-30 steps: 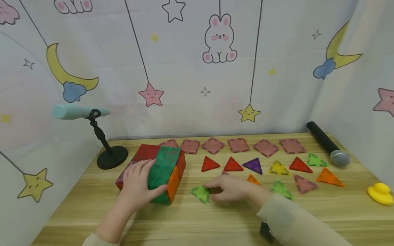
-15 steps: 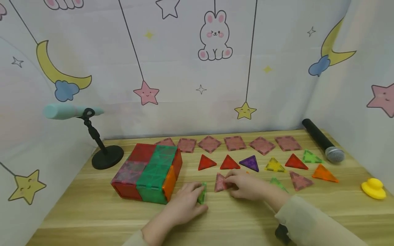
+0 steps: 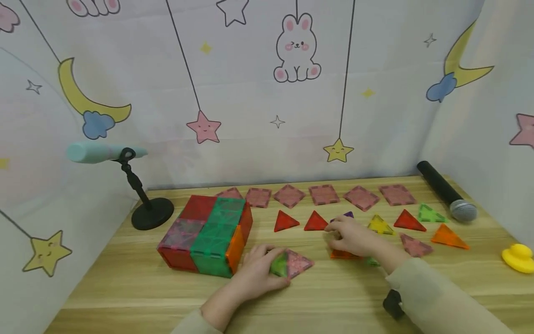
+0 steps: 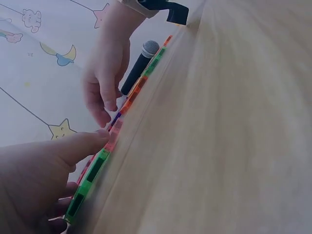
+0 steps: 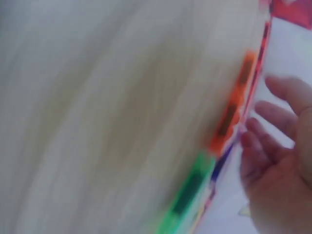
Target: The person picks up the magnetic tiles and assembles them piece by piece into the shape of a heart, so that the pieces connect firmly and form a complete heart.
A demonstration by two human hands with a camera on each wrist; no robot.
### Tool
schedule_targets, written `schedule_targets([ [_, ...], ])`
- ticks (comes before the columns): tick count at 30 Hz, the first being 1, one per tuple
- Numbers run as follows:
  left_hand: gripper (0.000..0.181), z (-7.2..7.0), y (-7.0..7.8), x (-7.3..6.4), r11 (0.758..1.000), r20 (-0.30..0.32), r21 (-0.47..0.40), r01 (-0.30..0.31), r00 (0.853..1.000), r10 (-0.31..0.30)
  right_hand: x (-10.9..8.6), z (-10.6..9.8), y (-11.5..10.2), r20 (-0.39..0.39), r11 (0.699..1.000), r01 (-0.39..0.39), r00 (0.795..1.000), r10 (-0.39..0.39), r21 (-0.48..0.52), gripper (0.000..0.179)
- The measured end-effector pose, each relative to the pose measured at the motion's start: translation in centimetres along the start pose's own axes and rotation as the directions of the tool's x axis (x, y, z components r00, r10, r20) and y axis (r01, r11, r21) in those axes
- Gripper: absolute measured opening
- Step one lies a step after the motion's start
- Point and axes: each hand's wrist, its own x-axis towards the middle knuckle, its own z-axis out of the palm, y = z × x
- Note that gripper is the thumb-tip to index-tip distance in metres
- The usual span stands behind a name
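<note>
My left hand (image 3: 259, 271) curls round a light green triangle magnetic tile (image 3: 280, 265) lying on the table, thumb on one side and fingers on the other. Against its right side lies a pink triangle tile (image 3: 298, 263); together they form a diamond. In the left wrist view the thumb tip reaches the pink tile (image 4: 114, 134). My right hand (image 3: 355, 237) hovers, fingers loosely bent, over an orange triangle tile (image 3: 344, 254), hiding part of a purple triangle tile (image 3: 348, 214). The right wrist view shows nothing between its fingers, just behind the orange tile (image 5: 234, 107).
A box of red, pink, green and orange tiles (image 3: 217, 236) stands left. Red triangles (image 3: 286, 221) and pink squares (image 3: 324, 195) lie behind, with more triangles rightward. A black microphone (image 3: 444, 190), a yellow duck (image 3: 518, 258) and a stand (image 3: 153, 213) with a mint microphone (image 3: 98, 152) flank them.
My left hand left the box and took hold of the green tile. My right hand let go of that tile, brought the pink triangle against it, and moved right to the orange one.
</note>
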Motion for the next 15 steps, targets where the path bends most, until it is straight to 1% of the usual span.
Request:
schedule_targets([
  [2, 0.069, 0.1, 0.0, 0.0, 1.000, -0.010, 0.014, 0.005, 1.000, -0.005, -0.5, -0.4, 0.5, 0.040, 0.999, -0.037, 0.998, 0.038, -0.009, 0.036],
  [4, 0.070, 0.1, -0.1, 0.0, 1.000, -0.016, 0.030, 0.007, 1.000, -0.007, -0.8, -0.5, 0.4, 0.091, 0.999, -0.035, 0.995, 0.035, -0.004, 0.041],
  [6, 0.068, 0.1, -0.1, -0.1, 0.999, -0.022, 0.044, 0.000, 1.000, 0.001, -0.7, -0.4, 0.0, 0.122, 1.000, -0.003, 0.993, 0.000, 0.026, 0.045],
  [9, 0.066, 0.0, -0.3, -0.1, 0.999, -0.009, 0.046, -0.019, 1.000, 0.019, -0.3, 0.0, -0.9, 0.139, 0.993, 0.092, 0.985, -0.102, 0.079, 0.049],
  [11, 0.066, 0.0, -0.4, -0.1, 0.999, 0.006, 0.027, -0.037, 0.999, 0.036, -0.2, 0.3, -1.3, 0.147, 0.988, 0.134, 0.978, -0.144, 0.077, 0.051],
  [13, 0.067, 0.0, -0.4, -0.1, 0.999, 0.024, 0.005, -0.045, 0.999, 0.045, -0.3, 0.5, -1.5, 0.157, 0.988, 0.142, 0.976, -0.149, 0.057, 0.053],
  [15, 0.069, 0.0, -0.5, -0.1, 0.999, 0.034, -0.005, -0.046, 0.998, 0.046, -0.5, 0.6, -1.6, 0.165, 0.992, 0.125, 0.978, -0.129, 0.034, 0.056],
])
